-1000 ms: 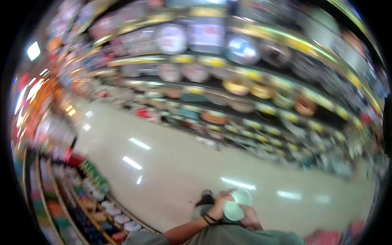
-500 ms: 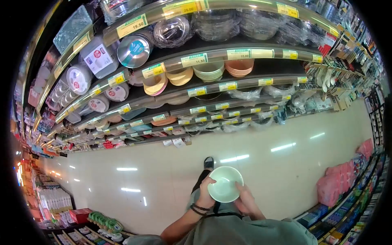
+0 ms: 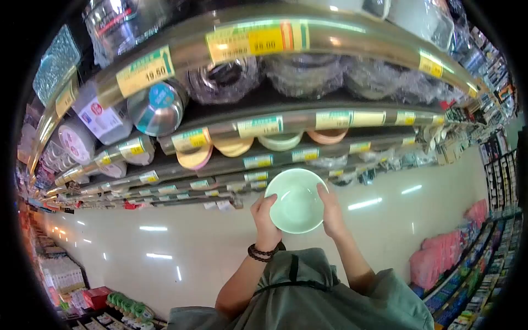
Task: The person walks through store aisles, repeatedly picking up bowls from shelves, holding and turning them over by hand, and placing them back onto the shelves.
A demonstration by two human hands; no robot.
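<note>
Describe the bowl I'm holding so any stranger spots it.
Before the shelving, find the left hand and right hand near the picture's middle. Between them is a round, pale green bowl. Unlike the similar shelf bowl above, partly hidden by a price rail, this one shows its inside.

Dark shelf (image 3: pixel 267 104), plastic-wrapped dishes (image 3: pixel 305 80), round blue-labelled container (image 3: pixel 157 118), lower shelf (image 3: pixel 379 135), yellow, green and orange bowls (image 3: pixel 280 142)

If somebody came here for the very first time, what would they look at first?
Probably the pale green bowl near the middle, held between the person's left hand and right hand. Next, perhaps the big price tag on the curved-looking shelf edge at the top, then the bright pink bundles at the lower right.
</note>
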